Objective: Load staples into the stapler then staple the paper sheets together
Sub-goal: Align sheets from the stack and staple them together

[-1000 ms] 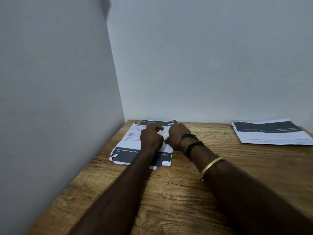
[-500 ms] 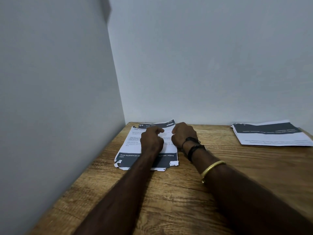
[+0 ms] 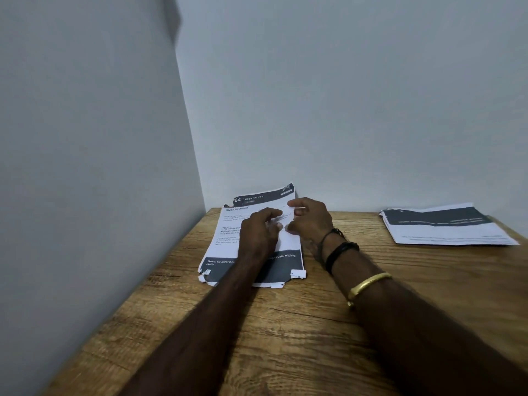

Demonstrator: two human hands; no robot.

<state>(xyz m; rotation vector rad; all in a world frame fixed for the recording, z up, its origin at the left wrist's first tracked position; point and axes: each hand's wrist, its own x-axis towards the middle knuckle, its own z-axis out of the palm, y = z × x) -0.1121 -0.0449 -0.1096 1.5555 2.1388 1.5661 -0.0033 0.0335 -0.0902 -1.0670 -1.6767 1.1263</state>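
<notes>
A stack of printed paper sheets, white with dark bands and torn near corners, lies in the table's far left corner, its far edge rising against the back wall. My left hand rests on the middle of the stack, fingers curled down and back of the hand towards me. Just to its right, my right hand hovers over the stack's right edge with thumb and forefinger spread apart. Whether either hand pinches a sheet is hidden. No stapler or staples are in view.
A second stack of printed sheets lies at the far right of the wooden table. Grey walls close the table in on the left and at the back. My right wrist wears black bands and a gold bangle.
The stack has turned a little and slid towards the back wall. My right hand has gone from a fist to spread fingers, and my left hand has loosened.
</notes>
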